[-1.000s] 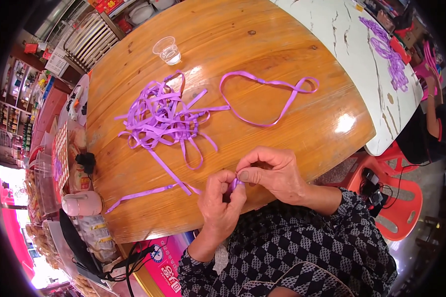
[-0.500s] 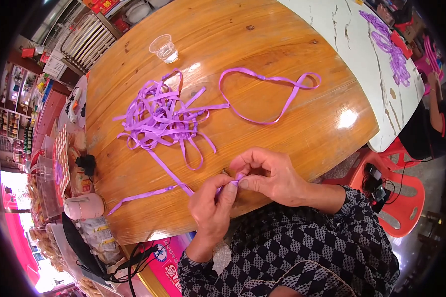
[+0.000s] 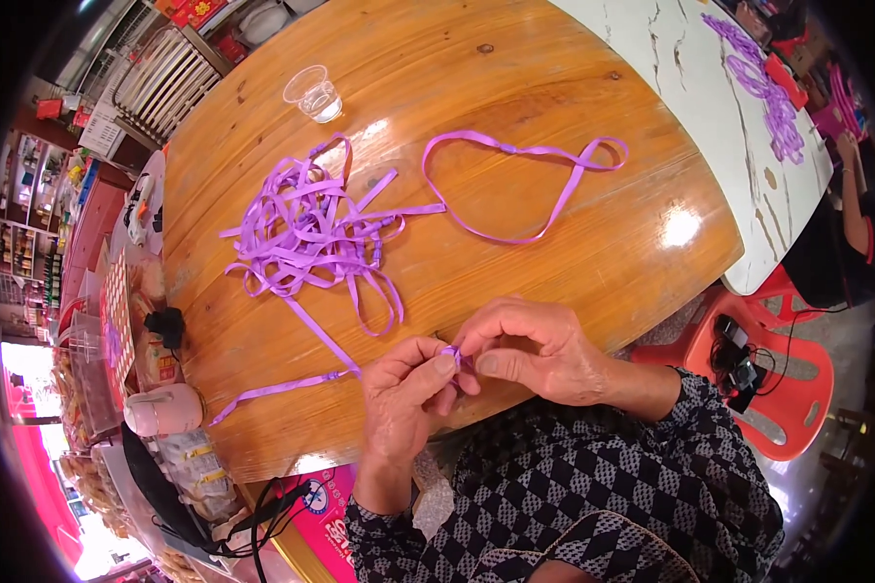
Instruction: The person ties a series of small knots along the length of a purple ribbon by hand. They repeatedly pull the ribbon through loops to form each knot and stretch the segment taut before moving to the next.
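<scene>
Close to the near edge of the wooden table (image 3: 515,78), my left hand (image 3: 403,389) pinches a small piece of purple ribbon (image 3: 453,354) between thumb and fingers. My right hand (image 3: 544,355) meets it from the right, curled, with its fingertips at the same piece. How the ribbon runs inside the fingers is hidden. Beyond my left hand lies a tangled heap of purple ribbons (image 3: 306,228); one strand trails from it toward that hand. A single ribbon loop (image 3: 515,240), crossed at its right end, lies flat farther right.
A clear plastic cup (image 3: 315,95) with some liquid stands behind the heap. At the left are a pink jug (image 3: 163,409) and packages. A white marbled table (image 3: 642,49) with more purple ribbon (image 3: 773,102) adjoins at right. A red plastic stool (image 3: 797,374) holds cables.
My hands have shifted slightly left, with the ribbon piece. The left fingers have turned upward around it, and the right thumb has drawn back a little from the left thumb.
</scene>
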{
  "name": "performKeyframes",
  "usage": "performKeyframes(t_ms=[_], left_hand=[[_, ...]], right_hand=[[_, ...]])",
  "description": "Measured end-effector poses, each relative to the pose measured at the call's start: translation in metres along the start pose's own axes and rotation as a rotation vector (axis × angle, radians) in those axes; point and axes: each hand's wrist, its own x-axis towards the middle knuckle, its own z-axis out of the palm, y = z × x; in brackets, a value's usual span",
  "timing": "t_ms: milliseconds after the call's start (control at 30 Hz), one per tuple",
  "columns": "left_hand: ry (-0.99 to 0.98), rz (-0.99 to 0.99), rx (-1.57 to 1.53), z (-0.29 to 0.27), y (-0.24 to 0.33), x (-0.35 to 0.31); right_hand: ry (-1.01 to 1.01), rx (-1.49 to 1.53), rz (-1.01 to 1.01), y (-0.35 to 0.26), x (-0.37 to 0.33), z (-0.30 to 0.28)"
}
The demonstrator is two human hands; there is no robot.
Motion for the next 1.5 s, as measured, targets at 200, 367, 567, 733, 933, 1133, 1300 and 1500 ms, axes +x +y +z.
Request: performKeyframes(t_ms=[200, 367, 567, 733, 933, 1133, 1300, 1500], left_hand=[[-0.028, 0.056, 0.046, 0.002, -0.001, -0.002], [0.001, 0.053, 0.087, 0.001, -0.002, -0.005], [0.032, 0.046, 0.061, 0.006, 0.0, -0.003], [0.08, 0.08, 0.069, 0.013, 0.002, -0.004], [0.274, 0.436, 0.198, 0.008, 0.009, 0.006], [0.32, 0.65, 0.035, -0.001, 0.029, 0.01], [0.405, 0.677, 0.121, -0.016, 0.03, 0.0], [0.258, 0.434, 0.676, -0.019, 0.013, -0.012]], right_hand=[[0.016, 0.178, 0.191, -0.004, -0.001, 0.004], [-0.001, -0.052, -0.04, -0.002, 0.001, 0.002], [0.061, -0.288, -0.238, 0.002, 0.0, 0.001], [0.131, -0.257, -0.197, 0.001, 0.001, 0.005], [0.133, 0.135, 0.254, -0.004, -0.001, 0.002], [-0.002, -0.032, 0.193, -0.006, -0.004, -0.001], [0.007, -0.26, -0.034, -0.002, -0.004, -0.008], [0.037, -0.23, -0.046, -0.004, 0.002, -0.007]])
